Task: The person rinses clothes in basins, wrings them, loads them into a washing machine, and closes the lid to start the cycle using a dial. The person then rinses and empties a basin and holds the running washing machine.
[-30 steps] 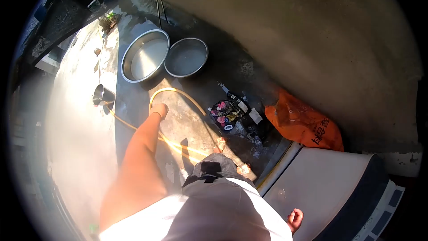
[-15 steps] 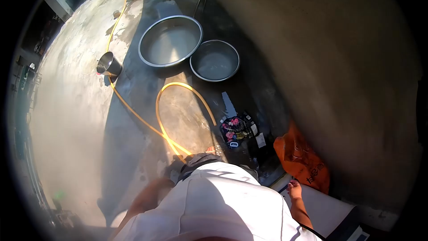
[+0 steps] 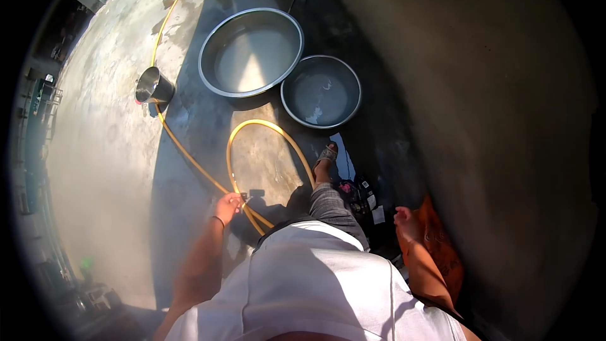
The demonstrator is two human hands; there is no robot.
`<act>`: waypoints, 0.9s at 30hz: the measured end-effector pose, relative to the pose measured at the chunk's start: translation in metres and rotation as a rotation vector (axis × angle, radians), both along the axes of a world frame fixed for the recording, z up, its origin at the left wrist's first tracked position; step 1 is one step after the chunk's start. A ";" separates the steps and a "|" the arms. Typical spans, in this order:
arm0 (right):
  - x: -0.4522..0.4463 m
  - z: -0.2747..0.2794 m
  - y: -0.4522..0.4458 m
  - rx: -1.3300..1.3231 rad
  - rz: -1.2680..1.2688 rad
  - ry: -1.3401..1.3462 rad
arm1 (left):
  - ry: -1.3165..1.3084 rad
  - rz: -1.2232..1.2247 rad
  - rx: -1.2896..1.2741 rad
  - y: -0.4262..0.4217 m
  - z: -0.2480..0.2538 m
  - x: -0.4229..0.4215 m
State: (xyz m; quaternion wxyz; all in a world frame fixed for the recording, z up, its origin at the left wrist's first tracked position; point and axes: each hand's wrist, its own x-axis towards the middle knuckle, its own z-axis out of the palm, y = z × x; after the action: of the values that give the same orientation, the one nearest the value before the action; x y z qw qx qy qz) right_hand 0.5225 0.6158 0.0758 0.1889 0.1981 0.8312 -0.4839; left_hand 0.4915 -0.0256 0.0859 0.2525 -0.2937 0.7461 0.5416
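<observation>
My left hand (image 3: 228, 208) hangs over the concrete beside the yellow hose (image 3: 273, 125), its fingers closed together. A small dark shape shows at the fingertips, too unclear to name. On the other side, my right hand (image 3: 405, 221) is held in front of the orange bag (image 3: 437, 240); its fingers are loosely bent and apart, with nothing visible in them. One foot in a sandal (image 3: 327, 153) is stretched forward, close to the hose. Partly behind the leg lies a dark flowered item (image 3: 349, 191) with pale labels.
Ahead stand a large metal basin (image 3: 248, 53) and a smaller basin (image 3: 320, 91), both with water in them. A metal bucket (image 3: 154, 85) is at the left by the hose. A wall (image 3: 492, 107) runs along the right. Wet patches mark the concrete floor (image 3: 107, 170).
My left hand has come up and forward into plain view near the hose. The right hand has moved forward past the bag, its fingers loosening. A sandalled foot has stepped ahead; basins appear nearer.
</observation>
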 end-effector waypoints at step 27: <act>-0.511 -0.363 -0.192 0.181 0.393 -0.134 | -0.326 -0.218 -0.288 0.073 -0.401 -0.491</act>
State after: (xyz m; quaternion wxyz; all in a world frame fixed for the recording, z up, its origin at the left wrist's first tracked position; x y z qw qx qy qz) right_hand 0.0119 0.4239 -0.2871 0.3156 0.0802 0.8794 -0.3472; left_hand 0.0002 0.0469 -0.3152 0.3817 -0.3280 0.7925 0.3446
